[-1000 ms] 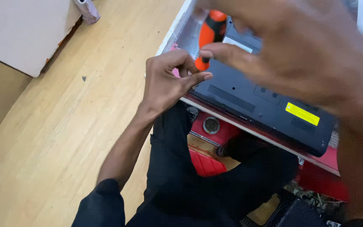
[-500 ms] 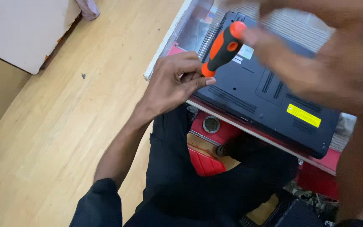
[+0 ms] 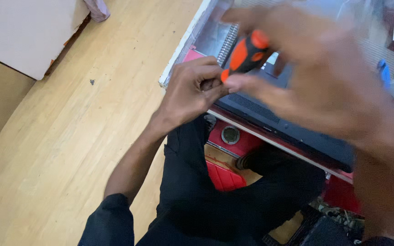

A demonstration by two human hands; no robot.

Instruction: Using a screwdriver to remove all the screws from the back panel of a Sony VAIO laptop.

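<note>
Orange-and-black rubbery handle marks the screwdriver (image 3: 245, 55), light, stiff and best held round that ribbed handle; it stands tilted over the upturned dark laptop (image 3: 292, 132) at about one o'clock on the tabletop (image 3: 178, 64). Right hand (image 3: 315, 95), blurred, has its grip clamped on the handle, while left hand (image 3: 190, 93) pinches together at the tip. No label shows clearly; a tan cardboard box (image 3: 28, 36) sits at ten o'clock.
</note>
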